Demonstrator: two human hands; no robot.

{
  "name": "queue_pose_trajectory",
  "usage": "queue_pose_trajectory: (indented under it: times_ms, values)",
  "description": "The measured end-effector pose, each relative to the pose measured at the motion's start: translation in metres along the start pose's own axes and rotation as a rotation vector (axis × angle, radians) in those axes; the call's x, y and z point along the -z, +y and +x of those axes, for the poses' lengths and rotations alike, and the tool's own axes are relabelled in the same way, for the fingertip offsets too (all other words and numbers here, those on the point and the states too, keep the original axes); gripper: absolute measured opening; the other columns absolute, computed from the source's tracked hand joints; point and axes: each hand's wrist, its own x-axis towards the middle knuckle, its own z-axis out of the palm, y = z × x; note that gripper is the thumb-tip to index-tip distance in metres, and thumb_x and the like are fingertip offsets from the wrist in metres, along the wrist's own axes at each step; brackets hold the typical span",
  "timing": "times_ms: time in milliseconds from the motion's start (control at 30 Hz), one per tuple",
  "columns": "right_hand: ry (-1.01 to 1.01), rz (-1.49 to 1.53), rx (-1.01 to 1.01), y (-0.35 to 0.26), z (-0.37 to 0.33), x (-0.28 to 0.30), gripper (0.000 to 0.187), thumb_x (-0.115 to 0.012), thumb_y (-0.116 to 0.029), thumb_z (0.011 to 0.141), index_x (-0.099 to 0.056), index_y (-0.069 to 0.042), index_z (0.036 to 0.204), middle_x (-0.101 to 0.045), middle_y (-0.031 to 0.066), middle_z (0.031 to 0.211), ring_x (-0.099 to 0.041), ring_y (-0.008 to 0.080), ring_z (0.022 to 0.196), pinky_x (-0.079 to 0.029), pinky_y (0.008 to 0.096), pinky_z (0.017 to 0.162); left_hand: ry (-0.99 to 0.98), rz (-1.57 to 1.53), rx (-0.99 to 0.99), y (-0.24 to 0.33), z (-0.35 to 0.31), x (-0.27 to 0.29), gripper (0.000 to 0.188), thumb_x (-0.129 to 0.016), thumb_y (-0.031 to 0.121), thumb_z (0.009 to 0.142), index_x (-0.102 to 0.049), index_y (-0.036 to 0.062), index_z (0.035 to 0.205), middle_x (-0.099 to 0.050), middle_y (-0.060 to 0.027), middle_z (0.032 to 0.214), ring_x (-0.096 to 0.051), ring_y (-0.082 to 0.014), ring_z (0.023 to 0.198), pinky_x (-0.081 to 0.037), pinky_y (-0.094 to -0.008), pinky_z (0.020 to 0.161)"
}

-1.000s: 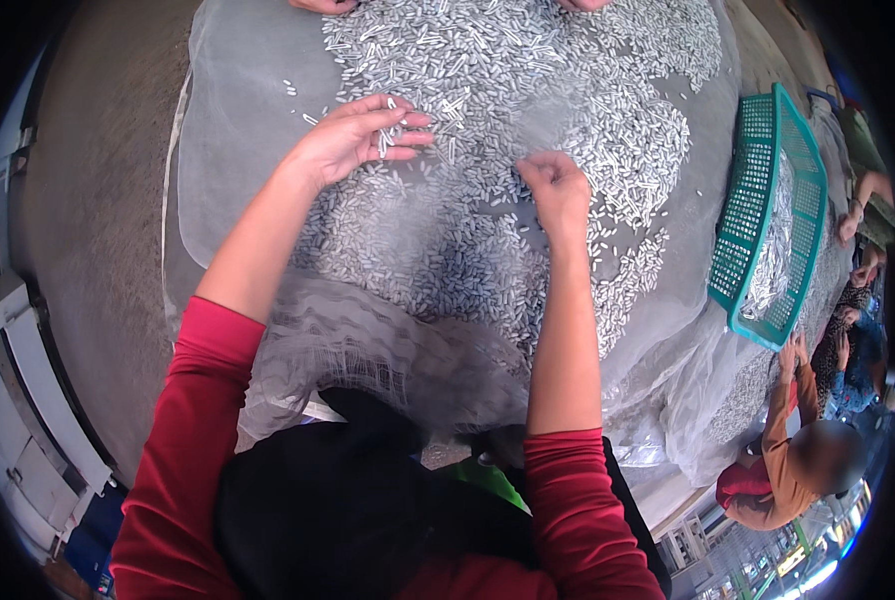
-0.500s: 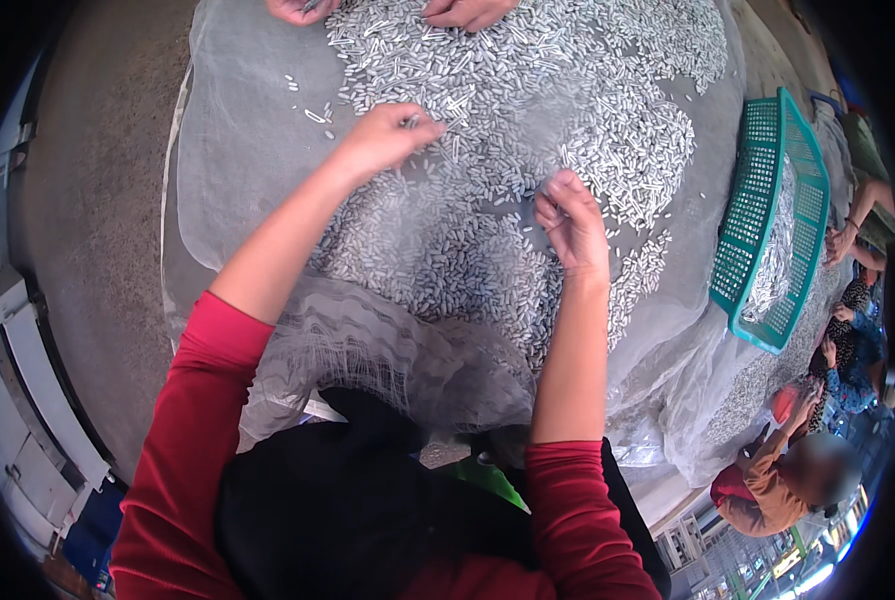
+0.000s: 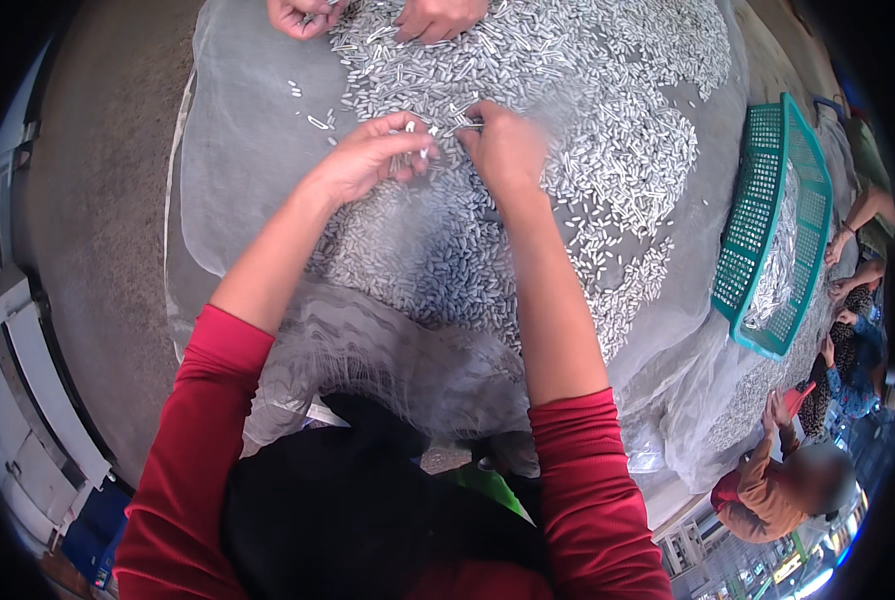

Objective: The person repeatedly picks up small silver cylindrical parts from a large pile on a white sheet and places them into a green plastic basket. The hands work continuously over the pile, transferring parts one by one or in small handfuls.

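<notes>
A wide spread of small silvery, elongated pieces [image 3: 438, 265] covers the pale mesh cloth [image 3: 258, 170] in front of me; their exact kind is too small to tell. Over the left part of the pile, my left hand [image 3: 368, 162] is curled around a few of the white-silver pieces, which show between its fingertips. Close beside it on the right, my right hand [image 3: 508, 150] points away from me, back up, with thumb and finger pinched on a longer, thin silvery piece [image 3: 473, 125]. Its other fingers are partly hidden.
Another person's two hands [image 3: 443, 18] work at the far edge of the pile. A green plastic basket [image 3: 748, 215] holding long silvery pieces stands at the right. Farther right, several people sit by more pieces. A few loose ones lie at the left on the mesh.
My right hand has moved left and away from me, up beside my left hand. My left hand has turned slightly, showing pieces in its fingers. The other person's hands have come nearer.
</notes>
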Motion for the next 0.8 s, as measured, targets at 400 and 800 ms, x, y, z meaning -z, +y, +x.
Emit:
queue_pose_trajectory:
  times_ms: [400,800]
  values:
    - [-0.168,0.159,-0.103,0.0,0.005,0.002,0.024,-0.068,-0.021,0.077,-0.064,-0.002,0.092,-0.067,0.0136,0.09,-0.067,0.0284,0.08,-0.052,0.0369,0.068,0.182,0.14,-0.079,0.019,0.017,0.013,0.022,-0.063,0.019,0.087,-0.062,0.0061,0.104,-0.058,0.0003,0.081,-0.052,-0.008,0.07,-0.04,-0.0211,0.057]
    - [-0.213,0.961,-0.24,0.015,-0.001,0.024,0.016,-0.068,-0.015,0.078,-0.064,-0.009,0.092,-0.06,0.0023,0.072,-0.061,0.0182,0.068,-0.043,0.0311,0.054,0.572,1.417,-0.468,-0.005,0.037,-0.025,0.02,-0.07,0.025,0.078,-0.064,0.0077,0.085,-0.066,-0.0127,0.074,-0.064,-0.0314,0.069,-0.049,-0.0403,0.063]
